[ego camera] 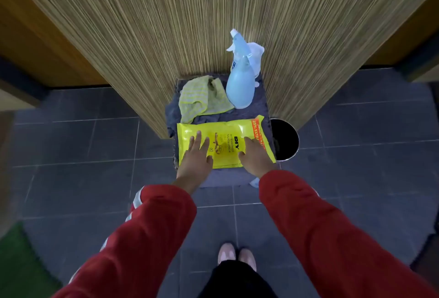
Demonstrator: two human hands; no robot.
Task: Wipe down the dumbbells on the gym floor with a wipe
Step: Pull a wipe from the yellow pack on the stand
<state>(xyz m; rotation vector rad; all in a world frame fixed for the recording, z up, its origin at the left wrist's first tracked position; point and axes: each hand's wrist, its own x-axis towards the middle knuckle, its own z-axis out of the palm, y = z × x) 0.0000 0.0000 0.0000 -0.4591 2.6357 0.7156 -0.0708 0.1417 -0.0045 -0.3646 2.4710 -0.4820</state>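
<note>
1. The task looks barely begun: no dumbbells are in view, and no single wipe is out yet. Getting a wipe, finding the dumbbells and wiping them all seem left to do.
2. The yellow pack of wipes [225, 145] lies flat on a small grey-covered stand [221, 177], at the edge nearest the person. Behind the pack sit a green cloth [202, 98] and a blue spray bottle [238, 81]; a round black bin [285, 139] is just to the right of the pack.
3. The left hand [196, 155] lies on the left part of the pack, fingers straight and spread, pressing rather than gripping.
4. The right hand [255, 155] rests on the right part of the pack, fingers relaxed and slightly bent; I cannot tell if it pinches the flap.
</note>
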